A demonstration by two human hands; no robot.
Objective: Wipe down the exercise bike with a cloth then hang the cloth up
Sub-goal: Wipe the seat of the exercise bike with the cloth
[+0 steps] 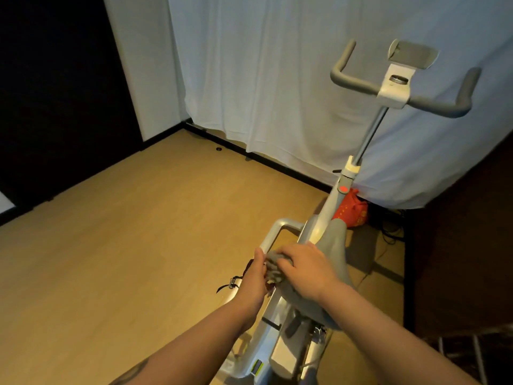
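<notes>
head view:
bike: grey-and-white metal exercise bike (322, 220) on the tan wooden floor (125, 245), near the floor's far right corner; grey curved handlebars (399, 90) at top right, grey padded saddle (336, 245) low centre
cloth: small crumpled grey fabric cloth (273, 266), bunched against the frame just left of the saddle, between both hands
left hand (254, 276): grip curled on the cloth's left side, thumb pointing up; exact finger contact partly hidden
right hand (305, 269): laid over the cloth from the right, fingers bent down round it, wrist across the saddle
pedal: black-strapped pedal (233, 283) just left of the left hand
backdrop: white hanging curtain (277, 79) along the far floor edge
bag: red patterned bag (351, 209) on the floor behind the bike post, at the curtain's hem
</notes>
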